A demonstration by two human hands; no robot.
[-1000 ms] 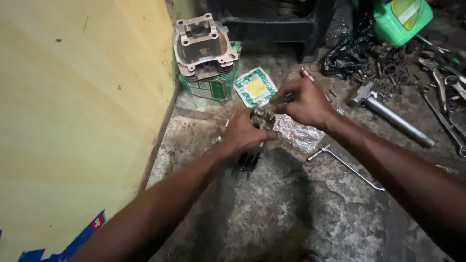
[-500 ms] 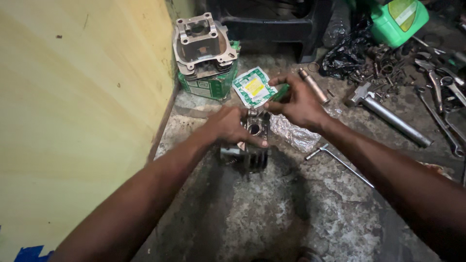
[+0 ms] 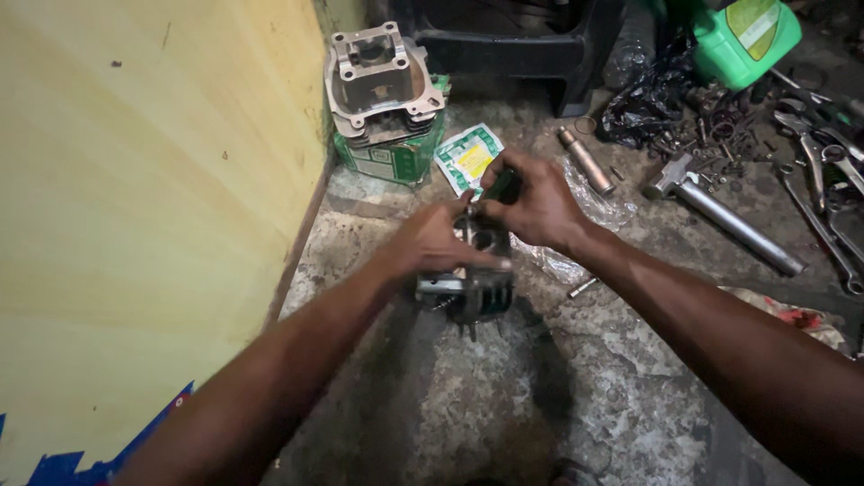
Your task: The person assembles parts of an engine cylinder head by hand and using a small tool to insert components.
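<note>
My left hand (image 3: 436, 243) grips a grey finned engine cylinder head (image 3: 468, 286) from above and holds it just over the concrete floor. My right hand (image 3: 531, 202) is closed on a small dark green-handled tool (image 3: 502, 186) at the top of that part. Its tip is hidden between my fingers. A crumpled clear plastic bag (image 3: 585, 211) lies under my right wrist.
A metal engine cylinder (image 3: 378, 76) sits on a green box (image 3: 391, 160) by the yellow wall (image 3: 135, 225). A green and white packet (image 3: 468, 155), a steel pin (image 3: 585, 160), a hammer (image 3: 720, 214), wrenches (image 3: 823, 180) and a green jug (image 3: 745, 36) lie around.
Both hands have drawn nearer to me with the cylinder head. My right hand came back from the packet area onto the top of the part, covering the L-shaped key on the floor.
</note>
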